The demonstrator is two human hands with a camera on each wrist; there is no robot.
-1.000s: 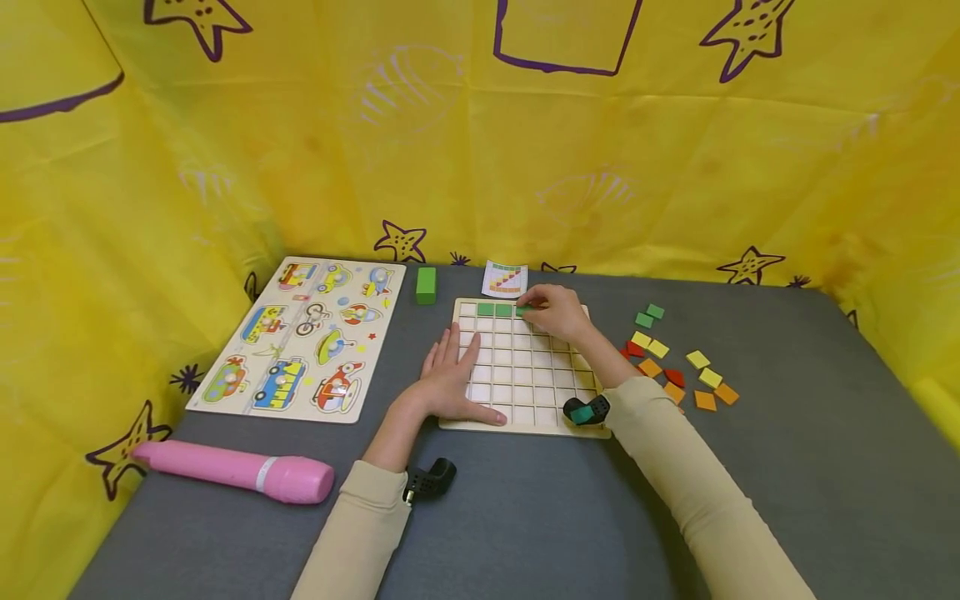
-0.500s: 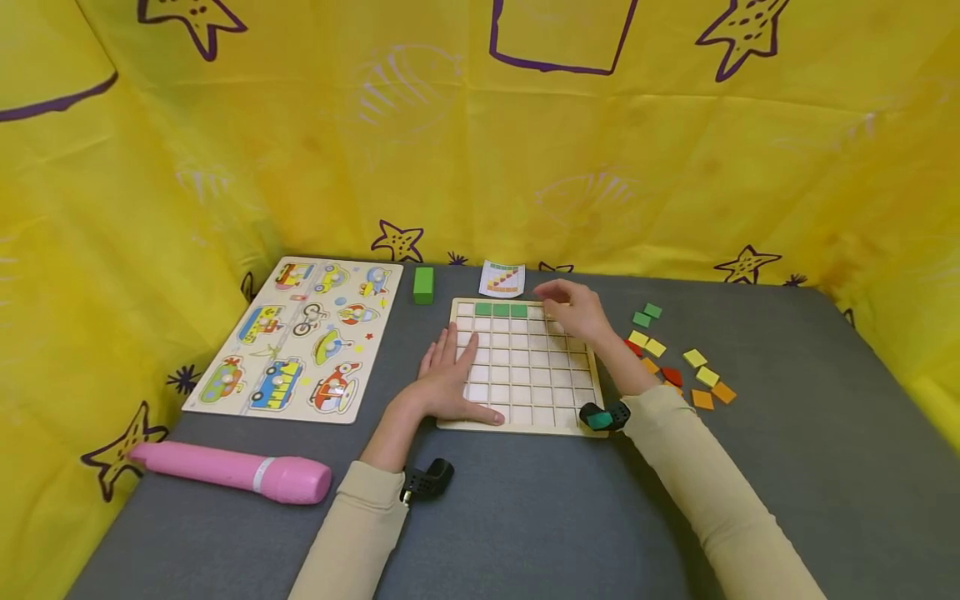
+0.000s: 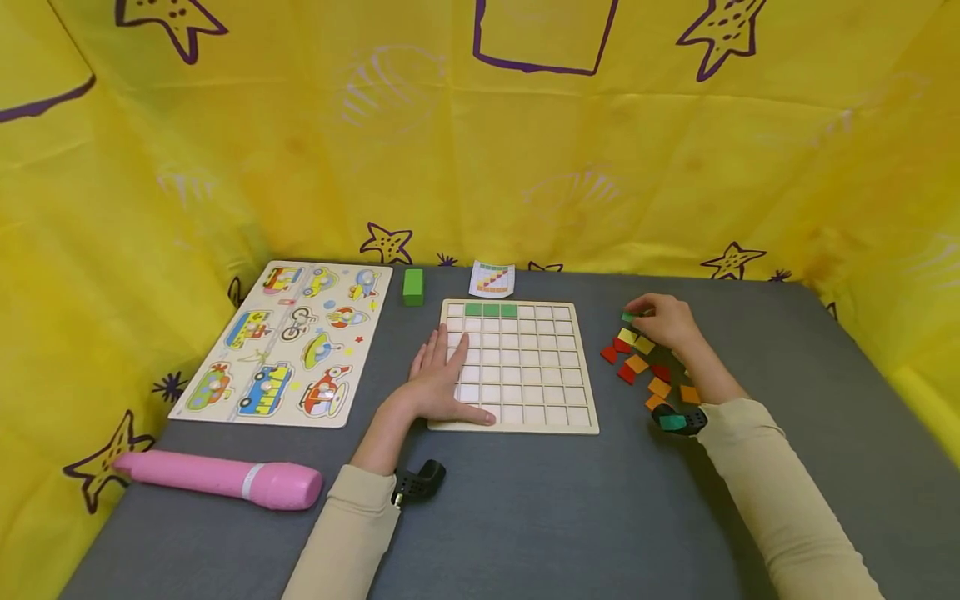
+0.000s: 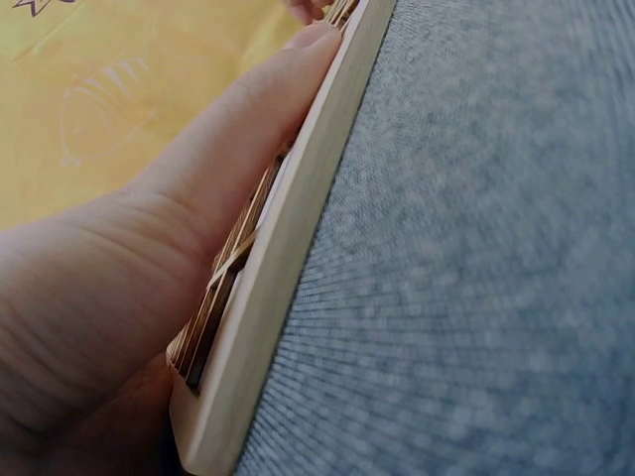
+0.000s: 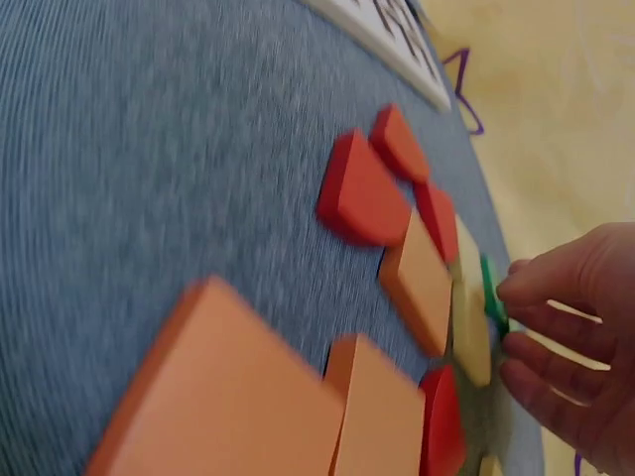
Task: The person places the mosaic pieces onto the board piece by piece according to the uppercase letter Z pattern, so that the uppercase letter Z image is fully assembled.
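My left hand rests spread over the left side of a wooden grid board. In the left wrist view its thumb lies along the board's near edge. Three green tiles sit side by side in the board's top row. Over to the right of the board, my right hand pinches a small green tile between thumb and fingertips, low at the table. Just nearer lie yellow tiles, red pieces and orange tiles. The hand hides whatever lies beneath it.
A picture card lies behind the board, with a green block to its left. Farther left are a vehicle peg puzzle and a pink toy microphone. A yellow patterned curtain encloses the grey table.
My right hand let go of a green tile in the top row, then moved right to the loose tiles and took hold of another green one. My left hand stayed on the board.
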